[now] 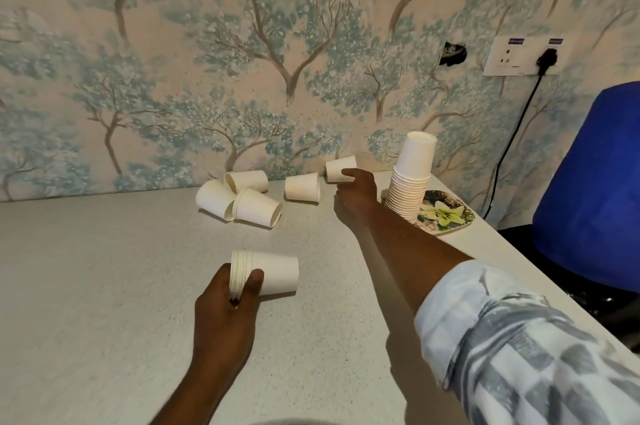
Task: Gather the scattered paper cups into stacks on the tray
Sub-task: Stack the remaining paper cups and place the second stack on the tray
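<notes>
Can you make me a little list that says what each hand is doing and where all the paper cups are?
left hand: grips a short sideways stack of cups
right hand: grips one cup by the wall
tall stack: upside down on the flowered tray
loose cups: three tipped in a cluster, one upside down
surface: speckled table

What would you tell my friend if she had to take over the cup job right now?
Left hand: grips a short nested stack lying sideways by its rims.
Right hand: pinches one loose cup near the wall.
Done: a tall stack stands upside down on the flowered tray.
Left: three tipped cups in a cluster, one single cup beside them, plus both held lots, all off the tray.
</notes>
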A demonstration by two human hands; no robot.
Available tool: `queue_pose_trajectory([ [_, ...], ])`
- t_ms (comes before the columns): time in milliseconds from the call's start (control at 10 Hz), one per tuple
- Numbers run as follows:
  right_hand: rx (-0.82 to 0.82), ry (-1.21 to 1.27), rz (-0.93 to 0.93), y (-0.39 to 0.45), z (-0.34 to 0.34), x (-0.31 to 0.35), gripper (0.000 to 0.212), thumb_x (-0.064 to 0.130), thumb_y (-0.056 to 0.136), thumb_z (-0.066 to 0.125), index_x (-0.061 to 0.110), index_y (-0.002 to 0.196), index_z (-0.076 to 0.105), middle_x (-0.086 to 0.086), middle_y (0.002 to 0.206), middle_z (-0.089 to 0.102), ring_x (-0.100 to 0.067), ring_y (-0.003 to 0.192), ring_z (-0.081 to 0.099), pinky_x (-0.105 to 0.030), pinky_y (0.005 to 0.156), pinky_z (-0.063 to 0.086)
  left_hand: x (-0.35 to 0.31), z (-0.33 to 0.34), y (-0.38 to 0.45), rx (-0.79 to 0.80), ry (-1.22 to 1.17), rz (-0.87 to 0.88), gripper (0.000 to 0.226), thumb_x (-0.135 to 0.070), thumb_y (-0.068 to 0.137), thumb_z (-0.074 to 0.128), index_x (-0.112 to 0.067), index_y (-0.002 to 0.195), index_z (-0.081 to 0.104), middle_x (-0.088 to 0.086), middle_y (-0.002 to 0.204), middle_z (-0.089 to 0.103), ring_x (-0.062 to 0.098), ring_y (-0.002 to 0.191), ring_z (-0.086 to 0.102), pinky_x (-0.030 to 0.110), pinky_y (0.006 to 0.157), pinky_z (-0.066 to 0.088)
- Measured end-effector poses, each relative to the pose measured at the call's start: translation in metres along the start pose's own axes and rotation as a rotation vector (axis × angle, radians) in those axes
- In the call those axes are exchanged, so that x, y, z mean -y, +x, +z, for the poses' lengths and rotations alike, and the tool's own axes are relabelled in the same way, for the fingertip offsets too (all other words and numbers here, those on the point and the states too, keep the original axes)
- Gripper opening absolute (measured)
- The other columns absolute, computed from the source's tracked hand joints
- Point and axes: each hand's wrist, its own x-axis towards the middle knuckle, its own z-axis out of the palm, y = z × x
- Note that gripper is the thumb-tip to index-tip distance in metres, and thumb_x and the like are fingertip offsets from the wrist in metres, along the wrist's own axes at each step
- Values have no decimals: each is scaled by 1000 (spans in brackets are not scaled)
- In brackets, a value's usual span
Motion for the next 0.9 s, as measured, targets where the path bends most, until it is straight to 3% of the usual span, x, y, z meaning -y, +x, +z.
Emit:
queue_pose_trajectory([
  [100, -9, -23, 6, 2, 3, 0, 40, -6, 93, 57, 4, 132, 61, -15, 141, 55, -30, 130, 55, -11, 84, 43, -3, 2, -2, -10, 21, 8, 24, -44, 88, 64, -39, 110, 58, -20, 100, 67, -1, 92, 65, 10, 70, 48],
  [200, 105, -53, -17, 6, 6, 4, 38, 6, 97, 56, 10, 135, 60, -15, 135, 61, -31, 125, 59, -11, 65, 38, -5, 3, -3, -16, 30, 19, 31, -47, 86, 64, -35, 113, 59, -16, 103, 68, 5, 95, 67, 11, 68, 51],
  [300, 46, -107, -52, 9, 10, 4, 37, 7, 98, 54, 9, 135, 60, -15, 135, 62, -31, 124, 59, -16, 71, 39, -3, 2, -2, -10, 29, 28, 32, -46, 87, 64, -32, 116, 61, -13, 105, 70, 7, 97, 68, 14, 70, 55],
  [500, -140, -19, -130, -24, -5, 2, 32, -5, 94, 61, -6, 126, 60, -23, 131, 59, -26, 107, 61, -3, 65, 45, -3, 1, -1, 23, 20, 11, 33, -43, 86, 64, -30, 116, 60, -15, 106, 68, 5, 98, 66, 7, 67, 53],
  [600, -144, -41, -178, -54, -27, 3, 25, 10, 92, 71, 3, 116, 67, -16, 125, 64, -28, 105, 68, -29, 85, 54, -7, 0, -4, 23, 2, 10, 41, -47, 82, 62, -26, 117, 60, -10, 106, 68, 8, 100, 66, 9, 69, 55],
  [700, -169, 36, -189, -99, -47, 6, 20, 27, 91, 74, 13, 101, 64, -7, 106, 66, -21, 89, 66, -28, 71, 46, -12, -3, -14, 25, -58, -16, 34, -36, 88, 66, -23, 119, 60, -6, 109, 68, 13, 105, 66, 19, 78, 58],
  [800, -93, 25, -143, -157, -68, 5, 37, 48, 86, 75, 22, 91, 49, 4, 90, 58, -11, 79, 56, -27, 64, 40, -20, -7, -32, 44, -109, -76, 32, -24, 93, 68, -18, 123, 58, 3, 115, 67, 21, 111, 66, 35, 90, 60],
  [900, 22, 5, -58, -211, -87, 0, 50, 51, 78, 82, 26, 87, 40, 6, 89, 54, -7, 79, 52, -27, 63, 41, -27, -10, -56, 45, -138, -138, 36, -23, 93, 68, -14, 127, 57, 8, 120, 66, 27, 114, 65, 49, 98, 57],
])
